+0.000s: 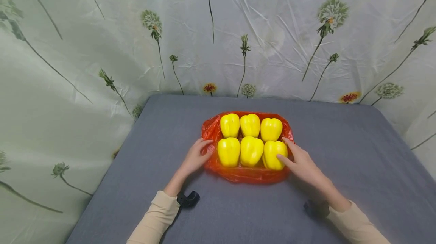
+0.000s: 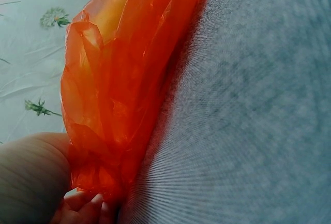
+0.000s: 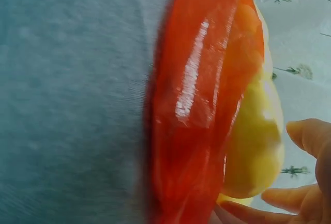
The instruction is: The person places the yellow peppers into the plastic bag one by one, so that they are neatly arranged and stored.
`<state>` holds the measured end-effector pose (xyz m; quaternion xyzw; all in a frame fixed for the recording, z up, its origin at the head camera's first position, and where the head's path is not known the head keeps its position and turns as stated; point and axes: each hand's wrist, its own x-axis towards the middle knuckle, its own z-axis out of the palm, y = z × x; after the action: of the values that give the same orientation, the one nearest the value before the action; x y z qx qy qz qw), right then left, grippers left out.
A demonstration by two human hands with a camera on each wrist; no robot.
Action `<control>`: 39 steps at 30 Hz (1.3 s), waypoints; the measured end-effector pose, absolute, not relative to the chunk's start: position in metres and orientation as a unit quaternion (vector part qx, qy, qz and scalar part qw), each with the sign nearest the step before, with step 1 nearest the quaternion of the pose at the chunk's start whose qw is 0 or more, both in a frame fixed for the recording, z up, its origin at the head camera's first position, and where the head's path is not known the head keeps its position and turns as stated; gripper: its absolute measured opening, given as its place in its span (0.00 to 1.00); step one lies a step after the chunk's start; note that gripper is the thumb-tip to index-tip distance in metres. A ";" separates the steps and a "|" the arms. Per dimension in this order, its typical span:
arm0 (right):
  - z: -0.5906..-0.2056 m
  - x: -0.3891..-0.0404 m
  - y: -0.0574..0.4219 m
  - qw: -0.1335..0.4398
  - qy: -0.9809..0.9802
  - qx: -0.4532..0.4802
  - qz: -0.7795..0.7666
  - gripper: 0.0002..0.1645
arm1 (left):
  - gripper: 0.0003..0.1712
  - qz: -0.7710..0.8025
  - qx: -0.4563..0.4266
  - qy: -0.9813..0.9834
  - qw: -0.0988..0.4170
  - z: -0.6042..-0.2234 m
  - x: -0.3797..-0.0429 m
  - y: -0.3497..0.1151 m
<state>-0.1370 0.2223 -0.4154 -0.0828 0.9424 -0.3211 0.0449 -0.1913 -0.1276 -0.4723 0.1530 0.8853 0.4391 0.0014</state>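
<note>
Several yellow bell peppers [image 1: 252, 151] sit in two rows inside a red plastic bag [image 1: 235, 175], its mouth spread open around them on the table. At the bag's left side, my left hand [image 1: 195, 157] holds the thin edge, thumb toward the peppers. The left wrist view shows the bag's crumpled wall [image 2: 119, 100] narrowing down to the fingers [image 2: 85, 206]. On the other side, my right hand [image 1: 303, 162] has its thumb and fingers spread beside the front right pepper [image 1: 272, 157]. In the right wrist view, the fingers lie close to a pepper [image 3: 256, 141]; contact is unclear.
A grey cloth-covered table [image 1: 163, 130] lies beneath the bag. Behind it and to the left hangs a pale curtain [image 1: 272, 47] printed with dandelions. Dark wrist straps [image 1: 189, 199] show near both sleeves.
</note>
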 end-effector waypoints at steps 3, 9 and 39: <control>-0.410 -0.136 0.220 0.014 0.946 -0.080 -0.315 0.45 | 0.23 0.442 0.152 0.884 0.001 -0.472 -0.190 -0.127; -0.404 -0.142 0.207 -0.048 0.939 -0.118 -0.318 0.43 | 0.22 0.441 0.152 0.884 -0.003 -0.472 -0.191 -0.128; -0.423 -0.157 0.170 -0.117 0.951 -0.245 -0.146 0.53 | 0.22 0.438 0.155 0.886 -0.013 -0.472 -0.188 -0.128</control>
<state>-0.1567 0.1702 -0.4228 -0.2452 0.9513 -0.1459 -0.1169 -0.1880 -0.1284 -0.4721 0.1545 0.8857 0.4375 -0.0133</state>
